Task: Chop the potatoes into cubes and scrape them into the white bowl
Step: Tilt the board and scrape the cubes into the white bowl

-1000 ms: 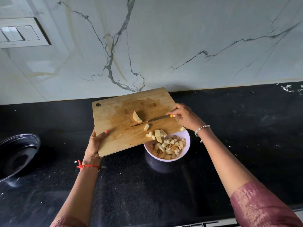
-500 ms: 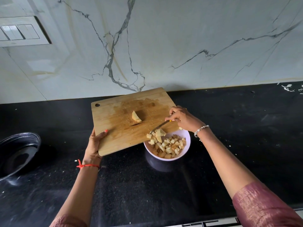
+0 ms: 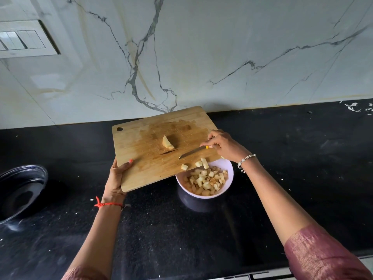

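My left hand [image 3: 117,176] grips the near left edge of a wooden cutting board [image 3: 141,162], holding it tilted over a white bowl [image 3: 229,178] of potato cubes [image 3: 207,179]. A small knife [image 3: 190,152] with a yellow handle is held in my right hand [image 3: 224,145], its blade lying on the board above a few loose cubes [image 3: 198,163] at the board's lower edge. One larger potato wedge [image 3: 167,142] sits in the middle of the board.
A black round pan [image 3: 19,190] stands at the left edge of the black counter [image 3: 302,158]. A marble wall [image 3: 201,57] rises behind, with a switch plate [image 3: 22,40] at upper left. White scraps [image 3: 353,107] lie at far right.
The knife swept down the board toward the bowl, pushing cubes to the edge, then lifted back a little. Some cubes dropped into the bowl. The board and left hand stayed put.
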